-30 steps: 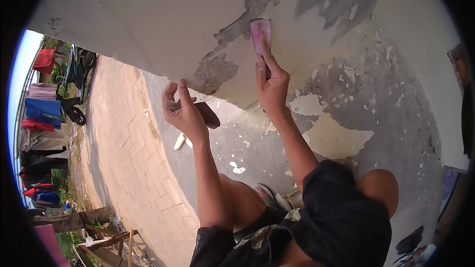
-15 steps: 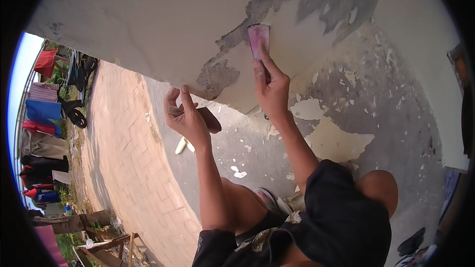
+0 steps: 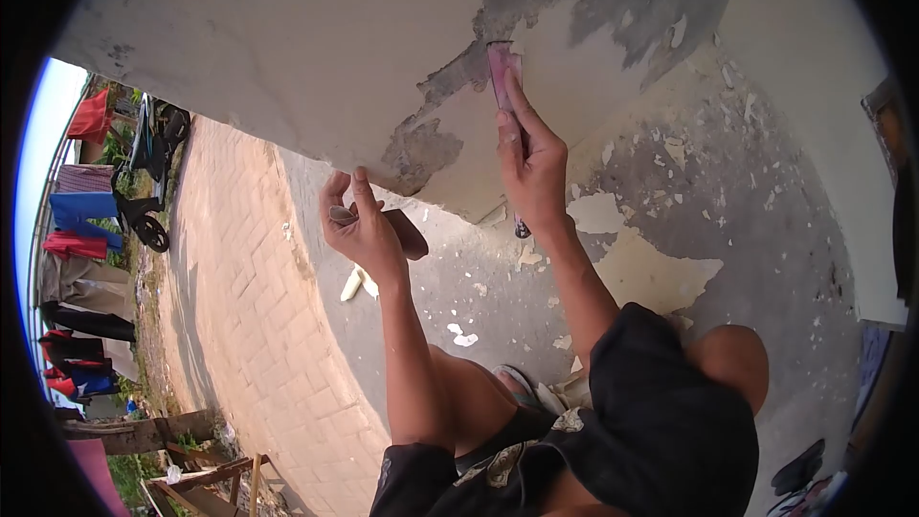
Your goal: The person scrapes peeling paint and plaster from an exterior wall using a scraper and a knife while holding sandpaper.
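Observation:
My right hand (image 3: 536, 168) is closed around a putty knife (image 3: 502, 72) with a pink-smeared blade. Its fingers press along the blade, and the dark handle end pokes out below the palm. The blade tip meets the wall (image 3: 325, 48) at the edge of a bare grey patch, where cream paint has peeled. Lower left, at the wall's bottom edge, my left hand (image 3: 369, 239) is closed on a brown flat-sided object (image 3: 408, 234). A rounded grey end shows between its fingers; the rest is hidden by the hand.
Paint flakes (image 3: 661, 273) lie over the grey floor (image 3: 459, 278) beneath me. A brick-paved path (image 3: 258, 268) runs along the left. Beyond it are hanging clothes (image 3: 86, 215), a parked motorbike (image 3: 148, 220) and a wooden frame (image 3: 215, 488). Footwear (image 3: 799, 467) sits at lower right.
The putty knife has turned more edge-on and shifted slightly, so its handle end now shows below my right hand. My left hand has barely moved.

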The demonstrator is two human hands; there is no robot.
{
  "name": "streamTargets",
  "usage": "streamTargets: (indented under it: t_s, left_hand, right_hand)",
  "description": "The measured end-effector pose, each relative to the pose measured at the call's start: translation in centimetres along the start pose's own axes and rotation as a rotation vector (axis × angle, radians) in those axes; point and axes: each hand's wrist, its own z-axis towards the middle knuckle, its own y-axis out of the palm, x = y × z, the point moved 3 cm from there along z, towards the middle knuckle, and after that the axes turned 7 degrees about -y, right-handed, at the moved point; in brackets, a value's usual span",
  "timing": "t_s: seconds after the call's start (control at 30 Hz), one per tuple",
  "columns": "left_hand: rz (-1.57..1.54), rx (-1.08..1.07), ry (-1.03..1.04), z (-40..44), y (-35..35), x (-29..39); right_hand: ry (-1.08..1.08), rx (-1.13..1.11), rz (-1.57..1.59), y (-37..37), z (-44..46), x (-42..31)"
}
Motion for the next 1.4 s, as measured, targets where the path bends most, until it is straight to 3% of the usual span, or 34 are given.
streamTargets:
  t_s: [0.07, 0.13, 0.2, 0.27, 0.37, 0.47, 0.67, 0.73, 0.8, 0.97, 1.03, 1.07, 1.13, 1.17, 1.23, 1.4]
  left_hand:
    - [0.004, -0.011, -0.012, -0.7, -0.3, -0.2]
    - [-0.013, 0.013, 0.030, -0.8, -0.4, -0.3]
    - [-0.038, 0.024, 0.036, -0.8, 0.3, 0.1]
    - [-0.021, 0.035, -0.004, -0.9, 0.0, 0.0]
    - [0.010, -0.007, -0.013, -1.1, -0.2, 0.2]
    - [0.019, -0.007, -0.027, -0.8, -0.3, -0.1]
    - [0.051, -0.030, 0.006, -0.7, -0.4, -0.2]
    - [0.040, -0.005, 0.002, -1.1, -0.6, -0.1]
    - [-0.003, 0.025, 0.012, -0.9, 0.1, 0.0]
    - [0.033, -0.002, -0.008, -1.0, -0.1, -0.1]
    - [0.042, 0.015, 0.006, -1.0, -0.2, 0.1]
    - [0.032, 0.020, 0.016, -1.0, 0.1, 0.2]
    - [0.020, -0.002, 0.025, -0.4, 0.1, 0.0]
    - [0.024, 0.003, 0.027, -0.3, 0.1, 0.0]
    - [0.030, 0.009, 0.037, -0.8, -0.1, -0.1]
    - [-0.014, 0.032, 0.065, -0.6, 0.3, -0.5]
  right_hand:
    - [0.134, -0.064, -0.055, -0.3, -1.2, -0.5]
    - [0.109, -0.068, -0.111, -0.4, -0.9, -1.0]
    - [-0.143, -0.006, -0.261, -0.4, -0.8, -0.8]
    - [-0.198, 0.003, -0.260, -0.2, -0.8, 0.3]
    - [0.116, -0.054, -0.107, -0.6, -0.3, -0.3]
    - [-0.100, 0.005, -0.170, -0.7, -0.9, -0.3]
    - [0.009, -0.062, -0.243, -0.8, -0.3, 0.9]
    - [-0.243, 0.002, -0.373, -0.6, -1.3, 0.8]
    - [-0.315, 0.031, -0.363, -0.8, 0.3, 0.6]
    - [0.092, -0.061, -0.173, -1.3, -0.3, -0.4]
    - [-0.033, -0.037, -0.269, -0.9, -0.2, -0.6]
    - [-0.239, -0.007, -0.385, -0.8, -0.4, 0.1]
    - [-0.260, 0.060, -0.372, -1.1, 2.2, -0.2]
    - [-0.064, 0.084, -0.249, -2.3, 4.5, 0.4]
    - [0.129, 0.046, -0.135, -3.3, 4.0, 0.4]
    - [-0.139, -0.028, -0.185, -1.2, -0.9, 0.9]
